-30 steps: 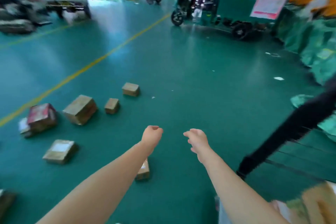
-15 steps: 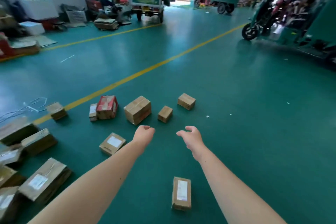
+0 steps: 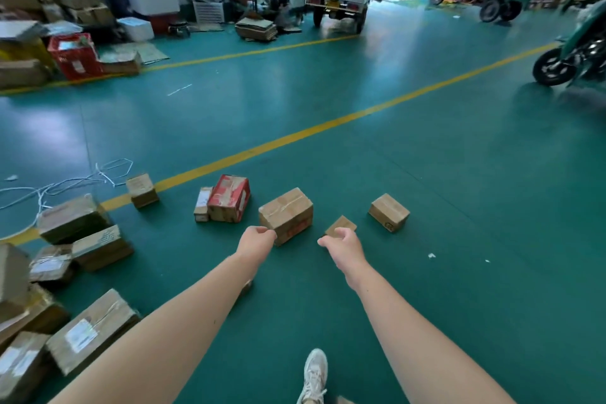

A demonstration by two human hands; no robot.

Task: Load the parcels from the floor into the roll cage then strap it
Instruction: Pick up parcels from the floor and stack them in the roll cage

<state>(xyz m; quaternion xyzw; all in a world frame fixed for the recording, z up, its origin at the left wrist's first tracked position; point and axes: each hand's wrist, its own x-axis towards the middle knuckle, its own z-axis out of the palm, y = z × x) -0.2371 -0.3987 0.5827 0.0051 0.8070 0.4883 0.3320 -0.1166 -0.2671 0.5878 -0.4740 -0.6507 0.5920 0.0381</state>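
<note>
Over the green floor (image 3: 426, 200), the left grip (image 3: 255, 243) and right grip (image 3: 344, 249) reach forward with fingers loosely curled, holding nothing, just short of a large brown parcel (image 3: 286, 215) and a small brown parcel (image 3: 342, 223), which lie beside a red parcel (image 3: 229, 197) near the yellow line (image 3: 328, 129).

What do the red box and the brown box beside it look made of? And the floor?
Red box: likely cardboard, printed red, with shiny clear tape over it. Brown box: plain matte cardboard, taped along the top seam. Floor: smooth green coating, perhaps paint or epoxy; it reflects light.
</note>
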